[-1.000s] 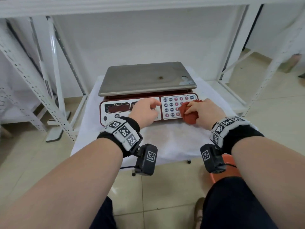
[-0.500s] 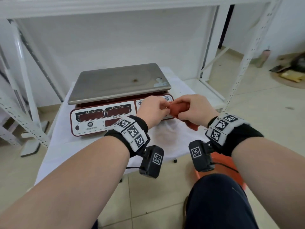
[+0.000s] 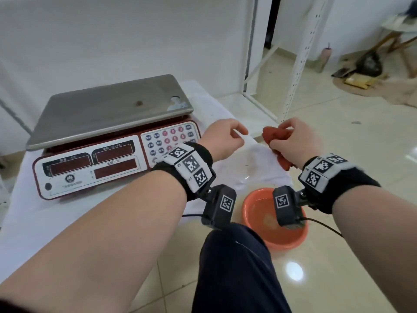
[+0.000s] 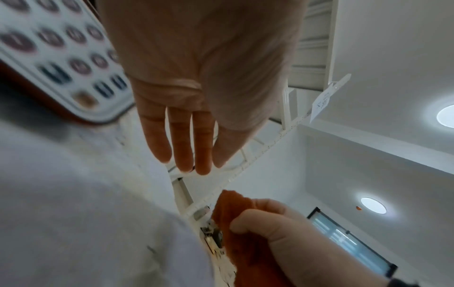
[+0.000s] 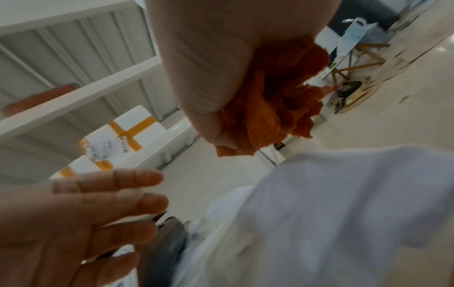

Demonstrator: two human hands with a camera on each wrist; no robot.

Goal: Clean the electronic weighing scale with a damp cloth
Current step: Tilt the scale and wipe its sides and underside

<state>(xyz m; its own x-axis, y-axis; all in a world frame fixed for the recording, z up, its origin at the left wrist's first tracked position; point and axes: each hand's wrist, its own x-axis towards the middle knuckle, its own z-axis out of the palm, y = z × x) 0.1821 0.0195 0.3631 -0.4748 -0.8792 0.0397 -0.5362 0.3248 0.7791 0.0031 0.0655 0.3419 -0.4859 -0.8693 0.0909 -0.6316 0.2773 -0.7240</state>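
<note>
Scale: we see the electronic weighing scale [image 3: 112,136] sitting on the white-covered table [image 3: 33,222], steel platter [image 3: 108,107] on top, red display panel and keypad [image 3: 169,138] facing us. A small brown spot shows near the platter's middle, so we judge the top not yet wiped clean.

Cloth: the orange-red cloth [image 3: 276,136] is off the scale — bunched in the right hand [image 3: 295,143], held in the air just past the table's right edge.

Basin: an orange basin [image 3: 275,218] with water stands on the floor below the hands. We judge the cloth is held over that side to be rinsed or wrung, keeping drips away from the electronics.

Right fingers: curled tight round the wad; in the right wrist view the thumb [image 5: 216,128] presses the folds against the palm, and loose ends hang out below.

Left hand: the left hand [image 3: 223,141] hovers beside the keypad, apart from the cloth and touching nothing.

Left fingers: nearly straight, close together and relaxed in the left wrist view [image 4: 181,143] — empty, perhaps ready to help wring.
</note>
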